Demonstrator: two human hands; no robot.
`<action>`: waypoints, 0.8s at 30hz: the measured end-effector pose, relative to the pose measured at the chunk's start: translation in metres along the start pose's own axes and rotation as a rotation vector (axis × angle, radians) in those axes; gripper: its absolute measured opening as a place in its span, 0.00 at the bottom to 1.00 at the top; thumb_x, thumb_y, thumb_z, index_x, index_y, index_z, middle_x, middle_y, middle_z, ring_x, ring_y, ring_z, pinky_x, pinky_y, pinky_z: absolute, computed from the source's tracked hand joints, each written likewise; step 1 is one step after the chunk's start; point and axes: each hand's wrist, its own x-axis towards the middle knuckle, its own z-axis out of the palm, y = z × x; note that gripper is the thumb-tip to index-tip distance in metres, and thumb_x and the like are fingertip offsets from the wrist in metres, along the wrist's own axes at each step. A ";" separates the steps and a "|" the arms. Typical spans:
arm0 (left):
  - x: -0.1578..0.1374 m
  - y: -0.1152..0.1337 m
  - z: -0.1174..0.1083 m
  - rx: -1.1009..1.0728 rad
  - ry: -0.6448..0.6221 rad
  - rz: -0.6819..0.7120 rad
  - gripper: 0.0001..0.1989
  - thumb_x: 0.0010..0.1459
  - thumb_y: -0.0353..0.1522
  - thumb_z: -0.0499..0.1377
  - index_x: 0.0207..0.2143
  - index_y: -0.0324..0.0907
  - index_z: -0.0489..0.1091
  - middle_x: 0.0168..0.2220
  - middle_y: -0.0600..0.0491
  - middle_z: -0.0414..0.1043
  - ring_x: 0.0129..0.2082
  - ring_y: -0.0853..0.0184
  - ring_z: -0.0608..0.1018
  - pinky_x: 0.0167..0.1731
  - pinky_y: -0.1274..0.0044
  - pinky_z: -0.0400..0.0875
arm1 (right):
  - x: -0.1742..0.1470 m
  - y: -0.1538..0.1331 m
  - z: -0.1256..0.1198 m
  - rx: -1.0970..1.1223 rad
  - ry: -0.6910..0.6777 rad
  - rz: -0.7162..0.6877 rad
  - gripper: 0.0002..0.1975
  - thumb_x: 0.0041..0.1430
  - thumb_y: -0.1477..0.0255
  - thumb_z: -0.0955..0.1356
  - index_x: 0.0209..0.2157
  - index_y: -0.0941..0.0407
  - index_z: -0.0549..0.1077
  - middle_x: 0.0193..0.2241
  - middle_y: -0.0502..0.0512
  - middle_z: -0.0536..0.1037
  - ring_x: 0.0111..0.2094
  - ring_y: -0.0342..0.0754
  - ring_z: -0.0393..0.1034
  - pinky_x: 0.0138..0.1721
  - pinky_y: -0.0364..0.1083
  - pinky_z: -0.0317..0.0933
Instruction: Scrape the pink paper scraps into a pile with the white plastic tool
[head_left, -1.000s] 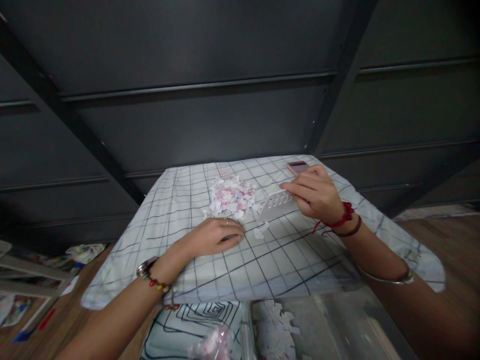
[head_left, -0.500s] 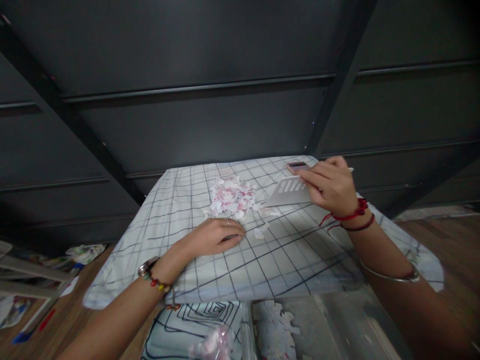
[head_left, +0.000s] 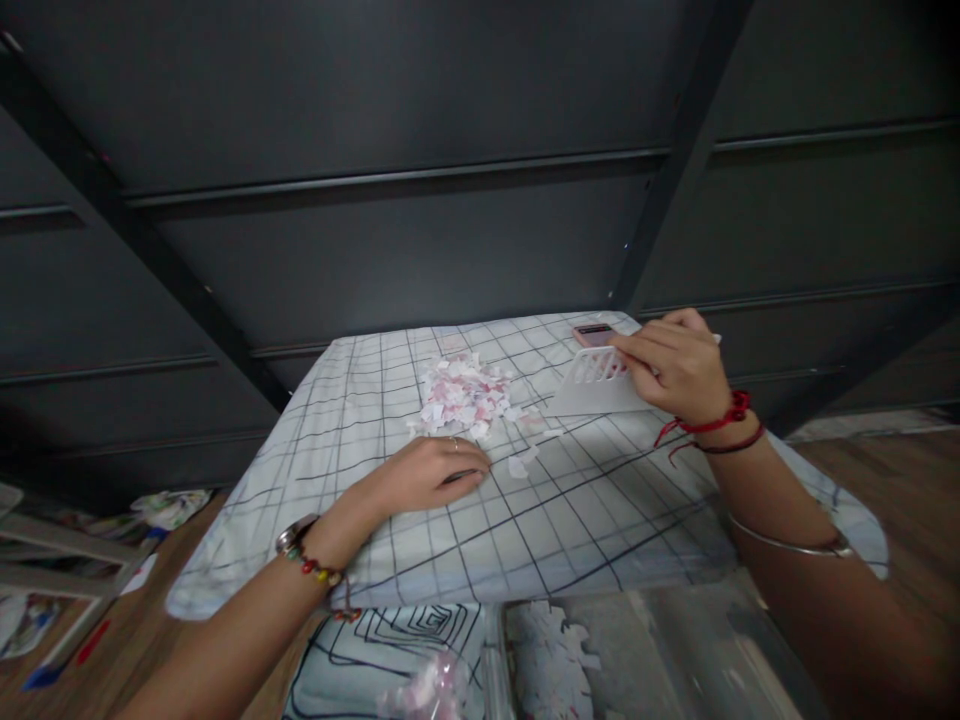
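Note:
My right hand (head_left: 679, 365) is closed on the top of a white slotted scraper (head_left: 592, 395), a flat plate with a row of slots. Its lower edge is at the checked cloth, right of a heap of small white and pink paper scraps (head_left: 465, 392). Just in front of that heap my left hand (head_left: 435, 474) lies low on the cloth, palm down. A dark sliver shows between its thumb and fingers; whether it is a gap or an object I cannot tell. Several loose paper scraps (head_left: 523, 462) lie between the hands.
Behind the scraper lies a phone (head_left: 592, 332). Below the table's near edge are a clear plastic box (head_left: 622, 650) with paper scraps inside and a clear bag (head_left: 431, 690) with pinkish contents. A dark panelled wall (head_left: 405, 240) stands behind the checked tablecloth (head_left: 360, 400).
My right hand and the scraper have shifted a little to the right, away from the heap. My left hand has stayed in place.

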 end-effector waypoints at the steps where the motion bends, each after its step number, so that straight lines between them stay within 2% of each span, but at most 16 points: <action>1: 0.000 0.000 0.000 0.001 0.004 0.001 0.12 0.63 0.31 0.47 0.40 0.39 0.69 0.40 0.49 0.72 0.41 0.67 0.74 0.42 0.75 0.68 | -0.001 0.002 0.000 -0.008 -0.022 -0.012 0.10 0.52 0.77 0.60 0.29 0.55 0.73 0.21 0.50 0.73 0.25 0.45 0.65 0.34 0.48 0.55; 4: 0.000 0.000 0.000 0.003 0.009 0.008 0.12 0.63 0.31 0.47 0.40 0.39 0.69 0.41 0.49 0.72 0.41 0.67 0.74 0.42 0.75 0.68 | -0.001 0.002 -0.001 0.035 -0.051 -0.068 0.10 0.52 0.78 0.61 0.28 0.55 0.72 0.21 0.50 0.74 0.24 0.44 0.65 0.33 0.47 0.56; 9: -0.001 0.000 0.000 0.005 0.013 0.018 0.12 0.63 0.30 0.46 0.40 0.39 0.69 0.40 0.49 0.72 0.41 0.67 0.74 0.42 0.75 0.68 | 0.007 -0.018 0.003 0.198 -0.035 -0.087 0.08 0.54 0.76 0.61 0.29 0.55 0.72 0.21 0.49 0.74 0.23 0.43 0.66 0.32 0.47 0.57; 16: -0.001 0.000 0.000 -0.003 0.010 0.015 0.12 0.63 0.30 0.46 0.40 0.39 0.69 0.40 0.49 0.72 0.40 0.67 0.74 0.41 0.74 0.69 | 0.005 -0.021 0.010 0.119 0.081 0.074 0.07 0.53 0.75 0.62 0.29 0.54 0.72 0.22 0.49 0.73 0.25 0.45 0.66 0.33 0.48 0.56; 19: -0.001 0.000 0.000 -0.002 0.004 0.014 0.12 0.64 0.30 0.46 0.40 0.39 0.69 0.40 0.49 0.72 0.41 0.67 0.74 0.42 0.74 0.68 | 0.006 -0.025 0.013 0.105 0.091 0.005 0.07 0.53 0.76 0.62 0.31 0.55 0.71 0.22 0.49 0.73 0.26 0.45 0.66 0.34 0.47 0.55; 24: -0.001 -0.001 0.001 -0.006 -0.001 0.014 0.12 0.64 0.30 0.46 0.40 0.39 0.68 0.41 0.49 0.72 0.42 0.67 0.73 0.42 0.74 0.68 | 0.013 -0.050 0.019 0.072 0.100 -0.122 0.13 0.52 0.81 0.61 0.36 0.54 0.70 0.23 0.47 0.73 0.26 0.42 0.63 0.35 0.46 0.52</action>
